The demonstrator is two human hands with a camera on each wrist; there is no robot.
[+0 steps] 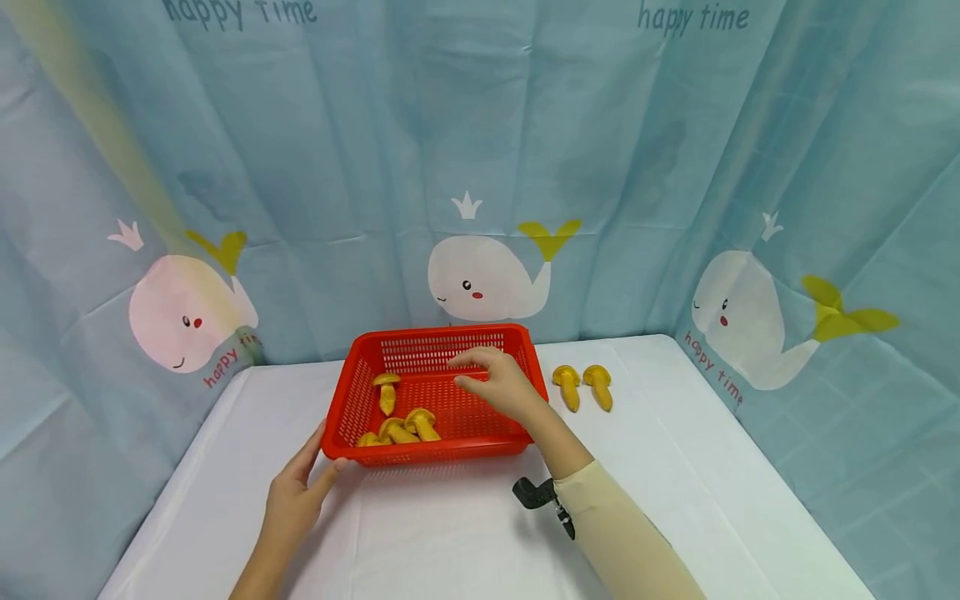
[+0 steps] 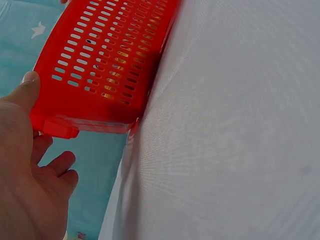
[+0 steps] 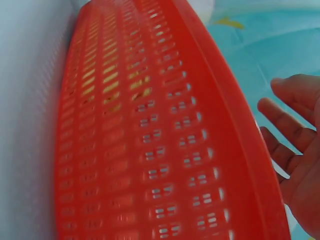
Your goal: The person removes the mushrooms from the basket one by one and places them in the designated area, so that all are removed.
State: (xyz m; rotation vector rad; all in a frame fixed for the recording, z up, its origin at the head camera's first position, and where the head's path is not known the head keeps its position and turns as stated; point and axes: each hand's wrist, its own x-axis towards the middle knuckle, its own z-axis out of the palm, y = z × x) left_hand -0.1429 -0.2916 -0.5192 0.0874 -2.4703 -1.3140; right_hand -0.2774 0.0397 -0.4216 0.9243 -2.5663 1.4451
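A red plastic basket [image 1: 450,451] with slotted walls stands on the white table. My left hand [image 1: 294,500] grips its front left corner, thumb at the front rim and fingers along the left side; the left wrist view shows the thumb [image 2: 31,85] against the red wall. Several yellow mushrooms lie in the basket: one mushroom [image 1: 387,393] on the left, others bunched by the front wall, like this mushroom [image 1: 423,424]. Above the basket's right half, my right hand [image 1: 497,383] hovers with parted, slightly bent fingers and nothing between them.
Two more yellow mushrooms, a left one [image 1: 567,387] and a right one [image 1: 599,387], lie on the table right of the basket. Behind the table hangs a blue curtain [image 1: 337,250] printed with whales. A black wrist mount [image 1: 534,493] juts from the right sleeve.
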